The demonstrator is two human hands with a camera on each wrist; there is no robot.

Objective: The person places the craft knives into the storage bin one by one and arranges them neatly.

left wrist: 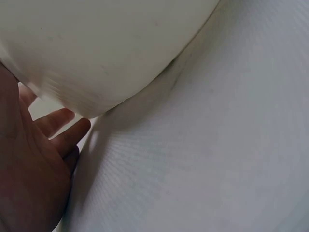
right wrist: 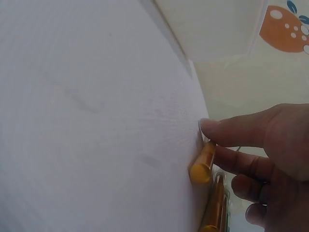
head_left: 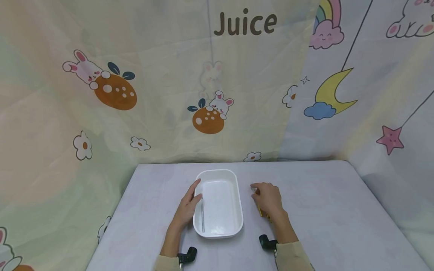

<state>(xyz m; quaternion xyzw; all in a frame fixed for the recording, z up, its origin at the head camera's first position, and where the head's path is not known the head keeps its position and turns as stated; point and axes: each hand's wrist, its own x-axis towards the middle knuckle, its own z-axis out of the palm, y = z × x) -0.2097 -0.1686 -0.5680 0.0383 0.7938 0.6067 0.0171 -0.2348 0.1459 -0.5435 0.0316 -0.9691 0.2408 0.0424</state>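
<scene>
A white rectangular tray point(head_left: 222, 235) with rounded corners lies on the table. My left hand point(head_left: 185, 207) grips its left side, thumb over the rim and fingers along the outer wall; in the left wrist view, fingertips point(left wrist: 79, 130) meet that wall. Inside the tray, along its left side, lies a thin clear stick point(head_left: 202, 216). To the right of the tray, my right hand point(head_left: 269, 197) pinches a slim yellow-ended stick point(right wrist: 202, 169) between thumb and fingers, low over the table. More yellow-ended sticks point(right wrist: 212, 220) lie beside it, partly covered by the hand.
A white cloth covers the table point(head_left: 325, 210). Behind it hangs a printed curtain point(head_left: 162, 113) that also runs down both sides. Black wrist cameras, one point(head_left: 187, 255) on the left and one point(head_left: 268, 242) on the right, sit at the sleeve cuffs.
</scene>
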